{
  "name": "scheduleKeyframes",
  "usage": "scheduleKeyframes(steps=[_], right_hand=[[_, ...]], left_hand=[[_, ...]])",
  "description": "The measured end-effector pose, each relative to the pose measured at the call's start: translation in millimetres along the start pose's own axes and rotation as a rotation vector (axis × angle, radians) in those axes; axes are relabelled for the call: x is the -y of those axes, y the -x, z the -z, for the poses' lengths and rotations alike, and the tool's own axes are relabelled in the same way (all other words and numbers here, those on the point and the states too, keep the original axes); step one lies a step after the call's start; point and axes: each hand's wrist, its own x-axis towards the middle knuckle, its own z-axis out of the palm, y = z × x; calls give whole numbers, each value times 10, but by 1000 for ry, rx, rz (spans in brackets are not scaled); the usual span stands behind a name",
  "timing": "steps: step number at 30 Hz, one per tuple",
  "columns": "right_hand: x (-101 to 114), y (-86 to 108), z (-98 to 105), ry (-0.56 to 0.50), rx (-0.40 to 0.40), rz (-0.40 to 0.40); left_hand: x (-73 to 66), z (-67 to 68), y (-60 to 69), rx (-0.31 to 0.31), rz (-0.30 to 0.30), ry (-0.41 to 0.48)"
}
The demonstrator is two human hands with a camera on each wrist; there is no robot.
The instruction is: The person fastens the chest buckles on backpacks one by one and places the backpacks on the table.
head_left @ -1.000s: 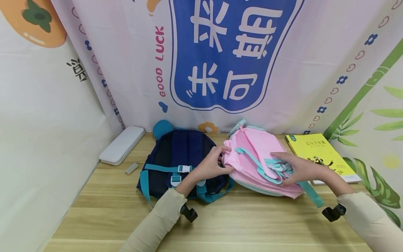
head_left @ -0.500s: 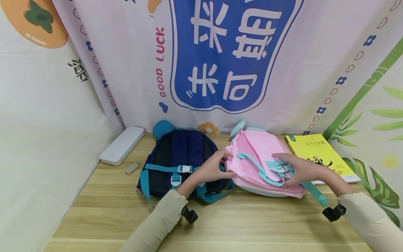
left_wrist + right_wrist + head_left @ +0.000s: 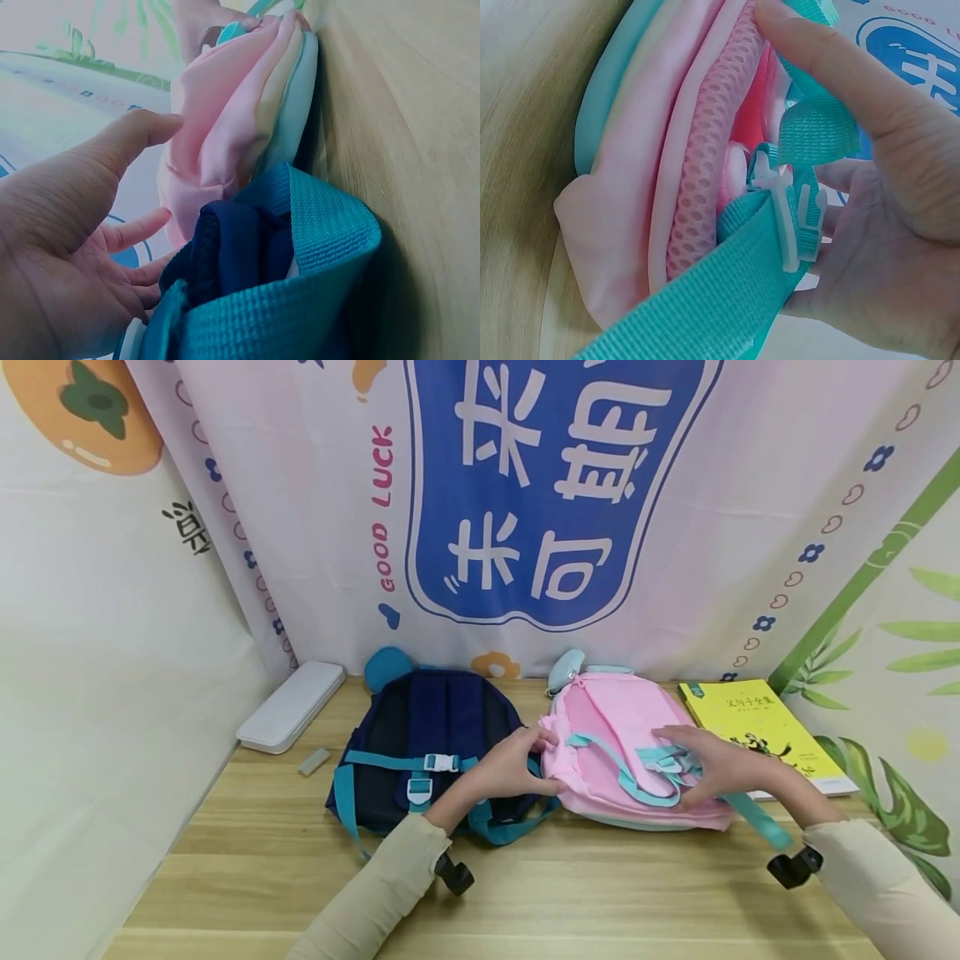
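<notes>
Here, left hand [image 3: 512,766], right hand [image 3: 723,768] at pink backpack [image 3: 617,718] edges, tabletop [image 3: 592,897] in front

Pink fabric backpack [image 3: 592,772]: right of centre in the head view, lower half. Lying flat on the wood-grain table [image 3: 600,893], strap side up, skewed, bottom end toward lower right. Broad padded pink shoulder strap [image 3: 624,714] runs down the upper face. Teal woven webbing [image 3: 611,752] loops loosely across the lower part, bunched at the right side. Loose webbing tail [image 3: 757,818] sticks out toward lower right. Pale plastic buckle [image 3: 780,214] sits on the webbing, just right of centre in the right wrist view, next to pink honeycomb mesh padding [image 3: 705,142]. Light-blue panel [image 3: 294,105] forms the underside. Pale-blue pouch-like piece [image 3: 566,671] at its upper-left corner. Left side creased, soft.
</notes>
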Motion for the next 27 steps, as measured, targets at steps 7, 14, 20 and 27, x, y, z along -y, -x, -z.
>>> scheduleKeyframes(steps=[7,14,20,27], right_hand=[[-48,36,4,7,4,-24],[-132,79,6,17,8,-27],[-183,89,-15,18,13,-5],[-155,76,-34,17,20,-9]], left_hand=[[-25,-62,-40,-10,5,-59],[-62,-157,-65,32,-32,-144],[-108,-199,-73,-5,0,-199],[-114,-208,-76,-36,6,-224]])
